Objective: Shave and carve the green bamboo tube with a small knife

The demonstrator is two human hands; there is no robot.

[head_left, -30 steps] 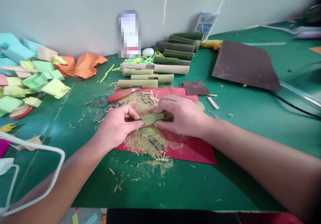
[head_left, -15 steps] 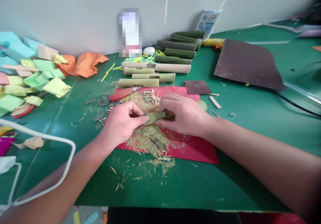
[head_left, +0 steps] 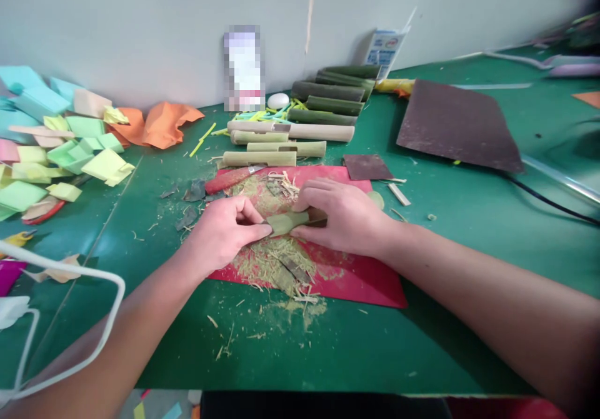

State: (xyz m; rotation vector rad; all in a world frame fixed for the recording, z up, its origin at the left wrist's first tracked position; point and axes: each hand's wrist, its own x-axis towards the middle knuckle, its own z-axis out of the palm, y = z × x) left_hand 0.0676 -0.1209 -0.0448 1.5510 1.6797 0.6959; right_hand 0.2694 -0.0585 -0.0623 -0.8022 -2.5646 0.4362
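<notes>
Right-hand grip [head_left: 349,216] on bamboo piece [head_left: 287,222]; dull green, brown toward palm

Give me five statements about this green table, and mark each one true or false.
1. The right hand holds a bamboo piece. True.
2. The left hand is far away from that piece. False: the left hand is at one end of it.
3. Shavings lie on a blue mat. False: the shavings lie on a red mat.
4. The crumpled orange sheet is left of the carton. True.
5. The small dark sheet lies at the mat's near edge. False: the small dark sheet overlaps its far edge.
</notes>
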